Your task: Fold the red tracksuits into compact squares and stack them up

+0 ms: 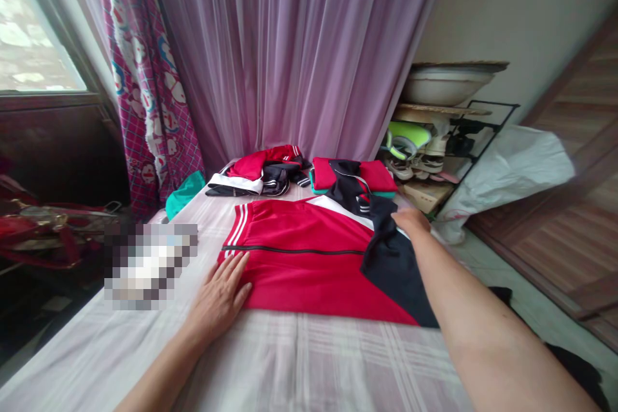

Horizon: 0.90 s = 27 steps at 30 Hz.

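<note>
A red, white and dark navy zip jacket (304, 280) lies spread sideways on the checked bed sheet, its striped hem to the left and its dark shoulder part to the right. My left hand (224, 286) rests flat on the hem, fingers stretched out just below the black zip line. At the far right end, my right hand (412, 222) is closed on the dark cloth of the jacket, near the upper edge; its fingertips are partly hidden. One dark sleeve reaches up from the jacket towards a folded red and green pile (379, 175).
A heap of red, black and white clothes (246, 170) lies at the bed's far edge, near a teal cloth (185, 194). A blurred-out item (149, 267) sits on the left. Purple curtains (290, 51) hang behind. Right of the bed stand a shoe rack (470, 161) and white bag (516, 167).
</note>
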Available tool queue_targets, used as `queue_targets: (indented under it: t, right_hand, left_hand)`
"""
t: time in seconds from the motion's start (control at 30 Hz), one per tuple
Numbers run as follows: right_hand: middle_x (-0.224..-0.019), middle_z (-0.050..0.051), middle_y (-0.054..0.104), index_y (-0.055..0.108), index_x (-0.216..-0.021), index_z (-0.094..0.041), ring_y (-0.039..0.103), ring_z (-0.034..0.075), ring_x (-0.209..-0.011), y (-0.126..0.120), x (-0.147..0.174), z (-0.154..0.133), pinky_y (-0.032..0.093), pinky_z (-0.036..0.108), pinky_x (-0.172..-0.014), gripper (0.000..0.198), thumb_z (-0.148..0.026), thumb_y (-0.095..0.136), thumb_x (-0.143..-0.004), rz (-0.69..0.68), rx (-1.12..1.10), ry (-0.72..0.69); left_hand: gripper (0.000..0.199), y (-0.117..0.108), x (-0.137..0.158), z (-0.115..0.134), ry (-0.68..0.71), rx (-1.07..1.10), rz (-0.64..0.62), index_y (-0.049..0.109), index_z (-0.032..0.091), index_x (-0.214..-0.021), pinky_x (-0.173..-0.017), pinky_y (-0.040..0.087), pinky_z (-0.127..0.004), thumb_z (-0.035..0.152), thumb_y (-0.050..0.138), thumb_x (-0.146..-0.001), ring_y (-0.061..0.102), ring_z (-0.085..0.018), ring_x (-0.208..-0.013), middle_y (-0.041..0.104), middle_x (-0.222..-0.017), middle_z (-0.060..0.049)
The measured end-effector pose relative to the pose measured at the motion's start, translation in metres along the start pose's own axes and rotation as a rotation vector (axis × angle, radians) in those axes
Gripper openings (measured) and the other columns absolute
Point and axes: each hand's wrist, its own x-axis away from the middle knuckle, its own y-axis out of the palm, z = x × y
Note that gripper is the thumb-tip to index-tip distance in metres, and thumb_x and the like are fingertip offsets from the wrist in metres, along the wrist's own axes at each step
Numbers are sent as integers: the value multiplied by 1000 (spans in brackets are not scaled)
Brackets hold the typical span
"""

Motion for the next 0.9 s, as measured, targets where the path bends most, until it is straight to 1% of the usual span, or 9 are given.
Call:
queue_targets:
  t: [0.07,0.13,0.23,0.3,0.47,0.57,0.7,0.8,0.9]
  right_hand:
    - [-100,13,76,78,-106,-22,70,28,-90,-4,3,-16,53,36,-78,37,-36,52,-85,-12,-17,43]
    - [-110,11,75,76,-112,-22,68,27,-101,-10,16,-40,52,36,-86,39,-35,48,-88,30,-85,-44]
    - [-116,5,75,77,-108,-24,62,23,-116,-18,44,-78,45,33,-103,36,-33,48,-89,-30,-270,-547]
    - [-117,2,75,78,-108,-26,63,21,-116,-22,58,-90,45,31,-102,36,-34,47,-91,-138,-348,-667]
    - [-106,5,78,77,-107,-25,69,24,-99,-29,63,-69,51,30,-81,35,-38,48,-92,-139,-199,-268]
    - [-113,7,75,73,-116,-23,69,26,-100,-33,78,-48,51,31,-82,39,-45,55,-88,-200,-98,-294]
    - [-131,11,66,66,-126,-23,60,31,-119,-30,124,-23,47,40,-98,53,-49,64,-81,-181,-36,-429]
    - [-142,10,58,62,-131,-26,53,33,-129,-21,151,3,45,47,-101,56,-50,65,-79,-114,-33,-462]
    - [-140,11,58,63,-129,-25,53,32,-127,-10,157,30,45,47,-100,49,-48,55,-87,-1,-45,-386]
  left_hand:
    - [59,1,1,-1,3,1,7,35,26,-155,-115,37,-44,45,38,-99,47,-25,-139,52,-151,-7]
    - [60,2,2,-2,8,0,6,35,25,-155,-115,37,-44,46,37,-99,47,-25,-139,52,-151,-8]
    - [61,0,1,-3,10,-1,-1,35,24,-155,-115,37,-45,48,36,-99,47,-26,-140,52,-151,-8]
    - [61,-1,1,-2,4,-2,-8,36,23,-154,-115,37,-44,48,36,-98,47,-26,-139,51,-151,-8]
    - [59,-3,0,0,4,-3,-7,39,22,-152,-114,38,-44,46,37,-98,48,-26,-138,53,-150,-9]
    - [60,-3,0,-3,1,19,5,40,23,-151,-114,39,-44,47,39,-97,50,-26,-136,54,-149,-9]
    - [55,-15,-15,1,-37,39,19,46,26,-147,-114,37,-51,47,41,-96,53,-28,-133,56,-147,-9]
    - [47,-30,-47,23,43,57,37,57,26,-137,-113,37,-51,44,46,-95,55,-29,-130,59,-142,-10]
    - [44,-39,-95,60,164,110,11,59,25,-134,-109,42,-47,43,49,-95,58,-29,-125,65,-135,-10]
